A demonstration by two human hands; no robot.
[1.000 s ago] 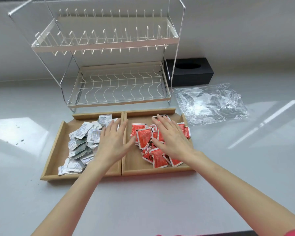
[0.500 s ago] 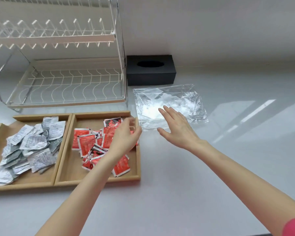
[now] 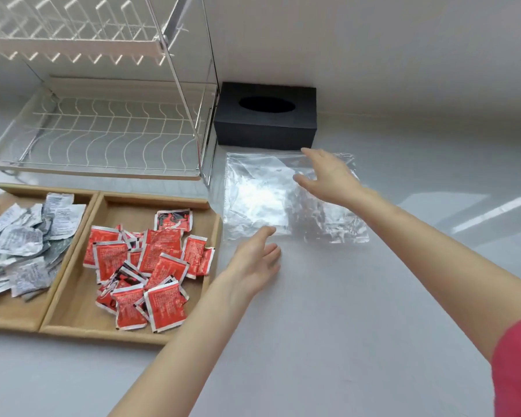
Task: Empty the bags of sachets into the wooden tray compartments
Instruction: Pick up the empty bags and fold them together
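The wooden tray point(image 3: 73, 325) lies at the left with two compartments. Silver sachets point(image 3: 27, 236) fill the left compartment and red sachets point(image 3: 151, 266) lie heaped in the right one. To the tray's right, flat clear plastic bags point(image 3: 262, 200) lie crumpled on the white counter. My left hand point(image 3: 253, 266) hovers open at the bags' near left corner, fingertips at the plastic edge. My right hand point(image 3: 328, 176) is open and spread over the bags' far right part. Neither hand holds anything.
A two-tier wire dish rack point(image 3: 103, 130) stands behind the tray. A black tissue box point(image 3: 266, 115) sits against the wall right behind the bags. White counter point(image 3: 343, 311) stretches to the right and front.
Both hands left the sachets in the tray and moved right to the clear bags. The view swung right, so the tray now sits at the left edge.
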